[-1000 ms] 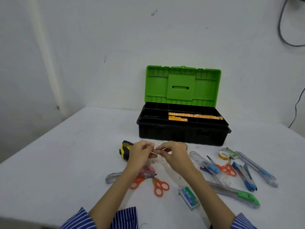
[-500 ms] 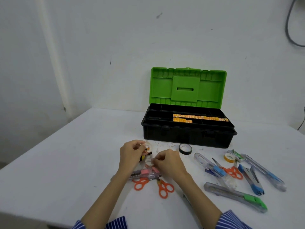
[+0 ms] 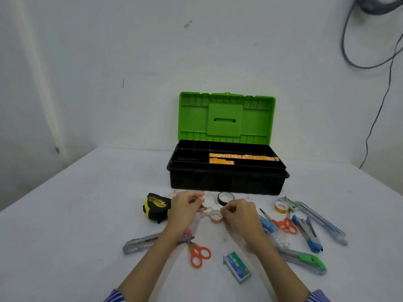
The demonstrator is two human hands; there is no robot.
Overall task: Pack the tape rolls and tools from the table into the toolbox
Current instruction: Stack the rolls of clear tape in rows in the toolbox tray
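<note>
Nearest, at six o'clock, a green staple box (image 3: 237, 267) and orange-handled scissors (image 3: 198, 255) lie on the white table (image 3: 87, 214), untouched. Past them the right hand (image 3: 241, 213) pinches a small clear tape roll (image 3: 216, 216) resting flat on the table at the hand's nine o'clock, hole upward. The left hand (image 3: 185, 207) grips a second clear tape roll (image 3: 207, 202), lifted and tilted, at its three o'clock. A black tape roll (image 3: 224, 198) stands just beyond, and a yellow tape measure (image 3: 156, 207) sits at the left hand's nine o'clock. The open toolbox (image 3: 226, 177) lies straight ahead at twelve o'clock, about equally near both hands, so either roll likely travels directly forward
</note>
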